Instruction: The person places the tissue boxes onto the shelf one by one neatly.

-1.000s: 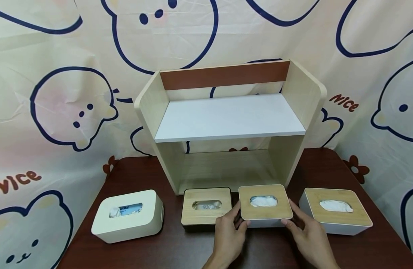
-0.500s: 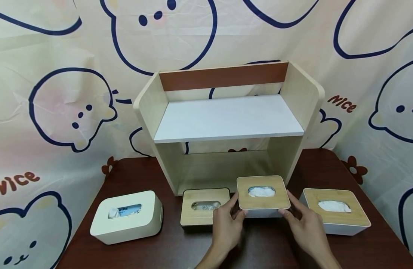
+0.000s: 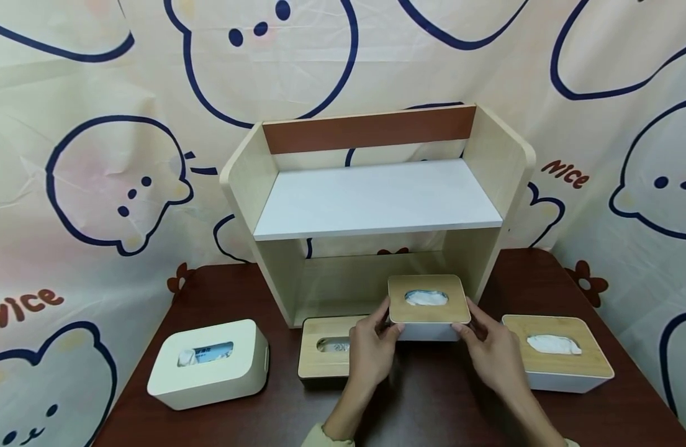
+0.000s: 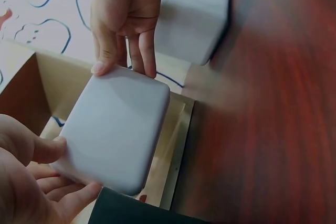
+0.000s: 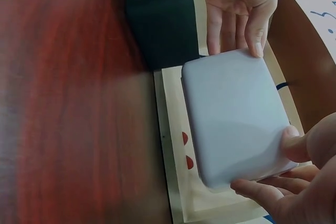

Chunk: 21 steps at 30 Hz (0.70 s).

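A small tissue box (image 3: 426, 318) with a wood-look lid and pale sides is held between both hands, raised off the table before the shelf's lower opening. My left hand (image 3: 372, 351) grips its left end, thumb at the front. At the right end my right hand (image 3: 496, 357) grips it the same way. Both wrist views show the pale front face of the tissue box (image 4: 115, 129), with fingers at either end. Beside the left hand sits a dark tissue box (image 3: 320, 360) with a wood-look lid, partly covered by that hand. A larger wood-lidded tissue box (image 3: 566, 354) stands right of the right hand.
A two-level shelf unit (image 3: 376, 192) with a white middle board stands at the back of the dark red-brown table (image 3: 208, 428). A cream tissue box (image 3: 208, 366) lies at the left. A printed cloth (image 3: 113, 74) hangs behind.
Both hands have lifted the small tissue box off the table and moved it forward, toward the shelf's lower opening. The other boxes stay put.
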Tool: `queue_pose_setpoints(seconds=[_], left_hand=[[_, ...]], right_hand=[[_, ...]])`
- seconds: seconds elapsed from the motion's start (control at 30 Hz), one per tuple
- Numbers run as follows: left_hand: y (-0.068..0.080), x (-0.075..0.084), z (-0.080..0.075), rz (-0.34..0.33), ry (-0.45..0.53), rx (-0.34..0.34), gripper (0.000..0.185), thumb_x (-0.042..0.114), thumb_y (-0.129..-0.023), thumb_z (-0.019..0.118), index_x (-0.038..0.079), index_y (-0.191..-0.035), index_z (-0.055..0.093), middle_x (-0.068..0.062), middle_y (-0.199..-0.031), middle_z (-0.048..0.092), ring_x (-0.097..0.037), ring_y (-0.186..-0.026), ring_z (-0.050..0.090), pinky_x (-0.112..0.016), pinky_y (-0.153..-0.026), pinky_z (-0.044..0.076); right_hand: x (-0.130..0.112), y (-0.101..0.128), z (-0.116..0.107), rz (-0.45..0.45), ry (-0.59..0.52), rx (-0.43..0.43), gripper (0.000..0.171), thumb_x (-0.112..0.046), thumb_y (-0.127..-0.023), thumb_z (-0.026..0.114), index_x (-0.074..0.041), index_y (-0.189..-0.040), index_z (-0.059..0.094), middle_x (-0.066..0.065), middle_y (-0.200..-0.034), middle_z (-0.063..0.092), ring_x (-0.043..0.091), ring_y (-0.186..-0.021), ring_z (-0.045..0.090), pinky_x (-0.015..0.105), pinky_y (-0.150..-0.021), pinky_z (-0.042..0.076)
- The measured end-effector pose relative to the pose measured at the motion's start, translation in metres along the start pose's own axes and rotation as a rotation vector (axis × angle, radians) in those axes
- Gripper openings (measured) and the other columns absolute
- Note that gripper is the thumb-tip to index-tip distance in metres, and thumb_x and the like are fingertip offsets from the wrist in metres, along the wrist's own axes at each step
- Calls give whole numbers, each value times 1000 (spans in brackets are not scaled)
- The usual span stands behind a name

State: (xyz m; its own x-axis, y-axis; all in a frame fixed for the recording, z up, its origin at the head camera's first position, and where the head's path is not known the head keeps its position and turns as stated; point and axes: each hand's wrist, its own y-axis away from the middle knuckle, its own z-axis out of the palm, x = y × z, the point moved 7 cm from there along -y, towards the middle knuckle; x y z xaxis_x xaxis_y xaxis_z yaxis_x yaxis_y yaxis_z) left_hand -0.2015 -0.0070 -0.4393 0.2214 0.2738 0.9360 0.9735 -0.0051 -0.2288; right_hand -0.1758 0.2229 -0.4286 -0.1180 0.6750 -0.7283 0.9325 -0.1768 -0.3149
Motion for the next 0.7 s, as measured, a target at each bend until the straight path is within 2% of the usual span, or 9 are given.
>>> queue_pose_setpoints(seconds=[0.07, 0.17, 0.33, 0.43, 0.7], left_hand=[[-4, -1, 1, -6, -10, 6, 55, 8, -97, 79, 6, -150, 62, -19, -134, 73, -26, -115, 76, -24, -82, 61], [-9, -2, 2, -30, -1, 9, 55, 10, -99, 77, 9, -152, 60, -19, -141, 69, -29, -125, 72, -29, -88, 63], [-15, -5, 6, -81, 45, 26, 55, 9, -99, 76, 10, -152, 60, -20, -144, 66, -33, -134, 66, -42, -102, 61], [-19, -8, 10, -124, 74, 35, 55, 8, -99, 76, 11, -152, 60, -20, -146, 66, -33, -136, 64, -42, -104, 60], [-30, -15, 15, -182, 101, 54, 54, 7, -100, 75, 11, -152, 61, -17, -148, 66, -33, -140, 62, -46, -109, 57]], right_hand=[[0, -5, 2, -3, -11, -5, 58, -16, -101, 78, 1, -153, 57, 26, -135, 71, 34, -114, 74, 3, -73, 47], [1, -12, 4, 9, -30, -12, 58, -15, -101, 77, 1, -153, 56, 28, -136, 69, 37, -118, 72, -1, -77, 42], [5, -21, 8, 32, -65, -19, 58, -14, -102, 76, 1, -154, 56, 29, -133, 70, 38, -120, 71, -6, -77, 38], [8, -26, 11, 48, -94, -24, 57, -13, -103, 74, 1, -154, 55, 30, -133, 69, 37, -123, 69, -7, -78, 38], [17, -37, 22, 126, -159, -42, 55, -16, -106, 71, -6, -157, 55, 25, -142, 66, 31, -130, 64, -3, -79, 41]])
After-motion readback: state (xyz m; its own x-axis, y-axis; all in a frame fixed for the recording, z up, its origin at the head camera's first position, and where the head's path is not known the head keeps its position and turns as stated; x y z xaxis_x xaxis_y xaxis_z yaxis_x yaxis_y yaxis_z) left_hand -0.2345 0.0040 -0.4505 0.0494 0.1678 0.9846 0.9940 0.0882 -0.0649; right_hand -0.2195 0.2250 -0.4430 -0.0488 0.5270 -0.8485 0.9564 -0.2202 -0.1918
